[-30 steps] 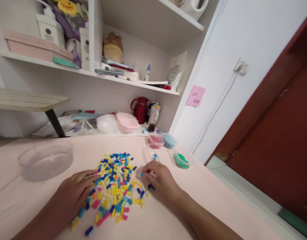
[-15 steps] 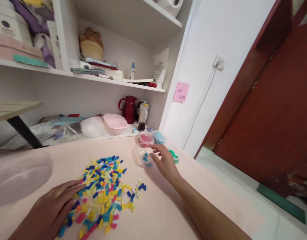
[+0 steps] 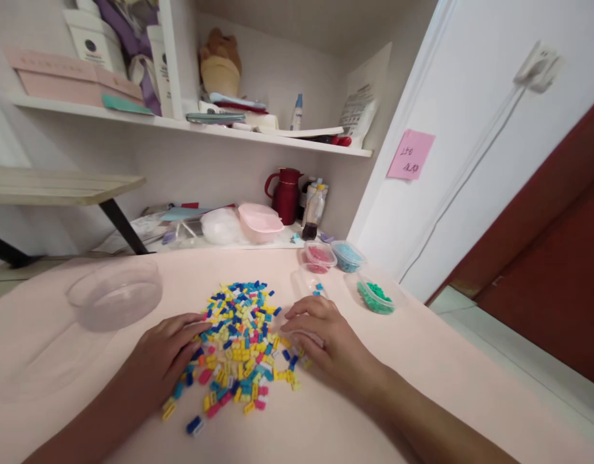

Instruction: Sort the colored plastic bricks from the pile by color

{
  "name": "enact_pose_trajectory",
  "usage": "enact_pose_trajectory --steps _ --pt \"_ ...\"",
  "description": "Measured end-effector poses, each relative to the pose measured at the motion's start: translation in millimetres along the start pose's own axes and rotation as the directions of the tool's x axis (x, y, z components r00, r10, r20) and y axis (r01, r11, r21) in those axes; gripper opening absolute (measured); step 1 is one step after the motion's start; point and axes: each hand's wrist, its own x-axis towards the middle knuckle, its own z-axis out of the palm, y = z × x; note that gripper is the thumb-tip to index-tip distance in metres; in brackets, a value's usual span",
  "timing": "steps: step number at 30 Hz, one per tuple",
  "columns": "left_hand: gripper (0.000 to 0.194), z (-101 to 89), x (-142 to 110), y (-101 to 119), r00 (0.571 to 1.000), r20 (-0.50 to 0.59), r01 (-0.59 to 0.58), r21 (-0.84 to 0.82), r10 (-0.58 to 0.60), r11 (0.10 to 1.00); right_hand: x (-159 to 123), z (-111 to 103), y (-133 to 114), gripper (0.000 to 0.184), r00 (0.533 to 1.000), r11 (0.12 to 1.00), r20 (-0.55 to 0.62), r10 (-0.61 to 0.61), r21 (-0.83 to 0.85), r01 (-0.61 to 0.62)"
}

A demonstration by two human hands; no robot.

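A loose pile of small coloured building bricks (image 3: 239,335) in yellow, blue, teal, pink and white lies on the pale pink tabletop. My left hand (image 3: 169,354) rests along the pile's left side, fingers stretched out and touching bricks at its edge. On the right side, my right hand (image 3: 326,332) hovers low with bent, parted fingers and nothing visible in them. Just beyond it stands a clear tub (image 3: 309,278) with a few teal bricks, partly hidden by the hand. Behind are a tub of pink bricks (image 3: 319,256), one of light blue bricks (image 3: 348,256) and one of green bricks (image 3: 375,298).
A large clear round container (image 3: 118,296) stands at the left of the table. Along the back are a pink bowl (image 3: 261,222), a red jug (image 3: 286,196) and a bottle of dark liquid (image 3: 313,212). A wooden stand (image 3: 65,187) is at the far left.
My right hand has come back from the clear tub to the right edge of the pile. My left hand stays by the pile. The view has turned left.
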Motion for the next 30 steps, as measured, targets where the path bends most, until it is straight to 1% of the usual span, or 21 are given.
enact_pose_trajectory --steps 7,13,17,20,25,27,30 --pt "0.033 -0.1 -1.7 -1.2 1.000 0.004 0.010 -0.015 -0.010 1.000 -2.2 12.4 -0.1 0.032 0.994 0.995 0.108 -0.033 0.101 0.022" --pt "0.034 -0.5 -2.1 -1.4 1.000 0.007 0.002 -0.013 -0.002 1.000 -3.6 14.5 1.6 0.027 0.977 0.998 0.205 -0.060 0.045 0.052" --pt "0.033 2.6 -2.4 -5.4 1.000 -0.005 -0.001 -0.007 0.001 1.000 -1.8 11.3 7.2 0.018 0.978 0.999 0.206 -0.032 0.045 0.024" --pt "0.034 4.2 -2.7 -5.1 1.000 -0.022 -0.013 -0.022 0.013 1.000 -1.1 9.3 11.7 0.018 0.981 0.999 0.191 -0.004 0.040 -0.003" --pt "0.037 4.2 -2.8 1.5 0.998 -0.053 0.036 -0.047 -0.038 0.998 -1.5 9.3 13.0 0.017 0.980 0.999 0.198 0.023 0.040 -0.031" --pt "0.037 4.6 -2.6 1.0 0.998 -0.052 0.032 -0.051 -0.035 0.998 -1.9 10.0 11.7 0.017 0.979 0.999 0.199 0.031 0.036 -0.039" --pt "0.035 5.3 -2.2 -2.6 0.999 -0.029 0.012 -0.034 -0.013 0.999 -2.9 11.5 9.9 0.017 0.979 0.999 0.206 0.009 0.038 -0.018"
